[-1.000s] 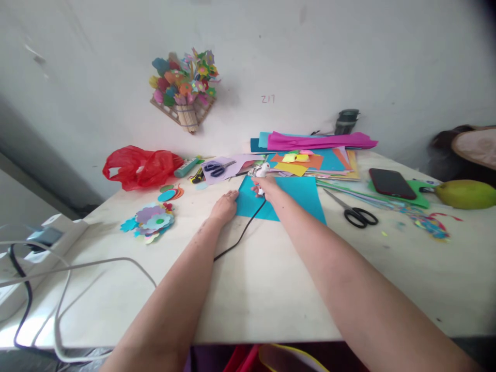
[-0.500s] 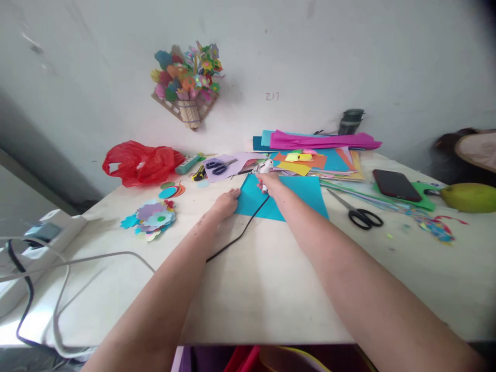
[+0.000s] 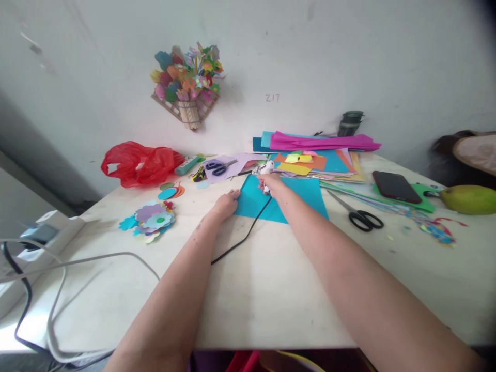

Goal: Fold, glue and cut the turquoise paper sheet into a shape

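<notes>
A blue sheet of paper lies flat on the table in front of me. My right hand is closed around a white glue gun above the sheet's upper left part. From the glue gun a black cord runs down across the sheet and under my left forearm. My left hand lies with fingers stretched out at the sheet's left edge, touching it and holding nothing. Whether any glue is on the paper is too small to tell.
To the right lie black-handled scissors, a phone and a green-yellow fruit. Behind the sheet are stacked coloured papers. On the left are paper flowers, a red plastic bag and a power strip with loose cables.
Both hands stay nearly in place, the right still gripping the glue gun. The view tilts slightly, and the black cord's lower part shifts a little to the right.
</notes>
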A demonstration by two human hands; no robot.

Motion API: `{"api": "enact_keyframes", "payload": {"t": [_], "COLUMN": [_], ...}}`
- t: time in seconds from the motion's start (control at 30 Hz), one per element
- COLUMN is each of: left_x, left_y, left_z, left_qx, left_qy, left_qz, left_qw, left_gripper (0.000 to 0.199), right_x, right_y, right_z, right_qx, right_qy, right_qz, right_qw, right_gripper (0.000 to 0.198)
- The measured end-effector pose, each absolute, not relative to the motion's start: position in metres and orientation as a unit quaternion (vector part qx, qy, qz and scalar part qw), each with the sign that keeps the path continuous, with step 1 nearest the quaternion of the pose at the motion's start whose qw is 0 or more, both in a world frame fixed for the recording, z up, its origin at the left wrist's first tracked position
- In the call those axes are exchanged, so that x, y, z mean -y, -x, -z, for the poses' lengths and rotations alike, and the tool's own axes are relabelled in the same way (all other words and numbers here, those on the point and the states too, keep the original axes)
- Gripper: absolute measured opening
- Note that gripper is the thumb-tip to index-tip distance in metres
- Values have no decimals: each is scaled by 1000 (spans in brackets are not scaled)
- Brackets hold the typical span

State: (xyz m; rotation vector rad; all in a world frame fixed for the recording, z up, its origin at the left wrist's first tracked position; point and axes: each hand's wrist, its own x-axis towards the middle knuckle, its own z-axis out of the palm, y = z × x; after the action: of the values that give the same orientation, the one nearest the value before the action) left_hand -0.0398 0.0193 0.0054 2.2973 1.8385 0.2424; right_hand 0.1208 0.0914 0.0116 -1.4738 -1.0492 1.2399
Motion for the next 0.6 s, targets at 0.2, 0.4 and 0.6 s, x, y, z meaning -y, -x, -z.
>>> {"api": "enact_keyframes", "payload": {"t": [0.2, 0.4, 0.6], "left_x": [-20, -14, -10], "left_y": [41, 39, 42], "left_z": [-4, -8, -9], "left_qx": [-615, -626, -623], "left_qy": [-777, -768, -772], "left_qz": [-91, -97, -99], "left_qw": [97, 97, 73], "left_gripper": [55, 56, 49], "right_x": [-96, -96, -95], "right_y": [-120, -118, -117], "right_z": [-9, -10, -14], "right_qx": [430, 430, 420], "right_qy": [597, 598, 609], "right_qz": [-500, -496, -506], "right_qw": [457, 459, 443], "right_gripper": [22, 19, 23]}}
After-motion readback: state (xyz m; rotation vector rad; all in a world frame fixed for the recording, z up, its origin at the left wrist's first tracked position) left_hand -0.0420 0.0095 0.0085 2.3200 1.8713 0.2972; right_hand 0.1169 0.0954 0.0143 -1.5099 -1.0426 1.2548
